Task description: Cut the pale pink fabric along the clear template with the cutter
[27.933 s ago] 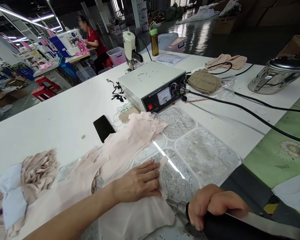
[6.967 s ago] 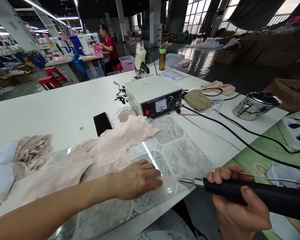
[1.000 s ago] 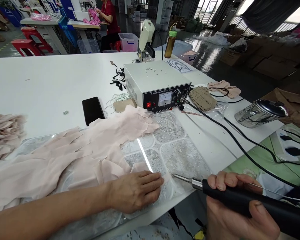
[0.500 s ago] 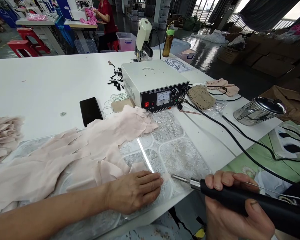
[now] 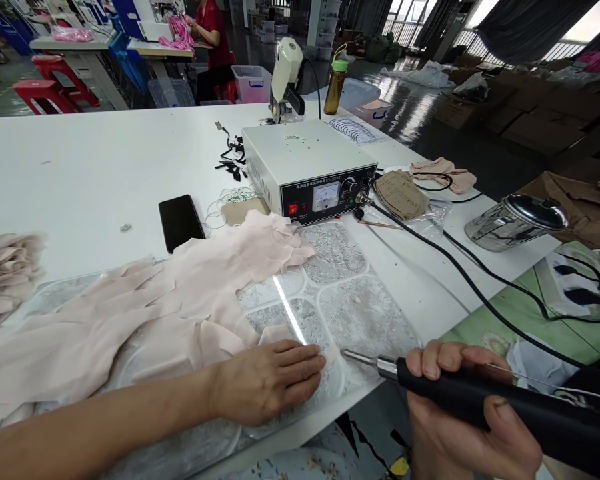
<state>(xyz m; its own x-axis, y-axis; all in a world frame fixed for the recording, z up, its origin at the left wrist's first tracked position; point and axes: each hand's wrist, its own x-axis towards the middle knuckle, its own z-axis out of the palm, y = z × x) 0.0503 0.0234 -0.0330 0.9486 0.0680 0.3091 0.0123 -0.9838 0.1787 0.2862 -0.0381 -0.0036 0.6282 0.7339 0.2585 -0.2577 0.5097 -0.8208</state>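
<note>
My left hand (image 5: 273, 381) lies flat, fingers together and stretched out, on the edge of thin pale pink fabric (image 5: 220, 263). A small piece of the fabric shows just past its fingertips. My right hand (image 5: 470, 407) is wrapped round the black handle of an ultrasonic welding gun (image 5: 510, 403). The gun's metal tip points left and sits at that fabric edge, close to my left fingertips; whether it touches I cannot tell. Under the fabric is a clear patterned mat (image 5: 365, 317). A cable runs from the welder's control box (image 5: 310, 160) towards the right.
A phone (image 5: 181, 222) lies left of the box. Behind stand a cream-coloured machine (image 5: 286, 70) and a bottle (image 5: 335, 87). A lidded jar (image 5: 515, 223) and cardboard pieces (image 5: 401, 194) are at right. More fabric (image 5: 7, 273) is piled at left. A person in red (image 5: 215, 37) sits far back.
My right hand and the welding gun have shifted very slightly left in view. My left hand and the fabric stay practically where they were.
</note>
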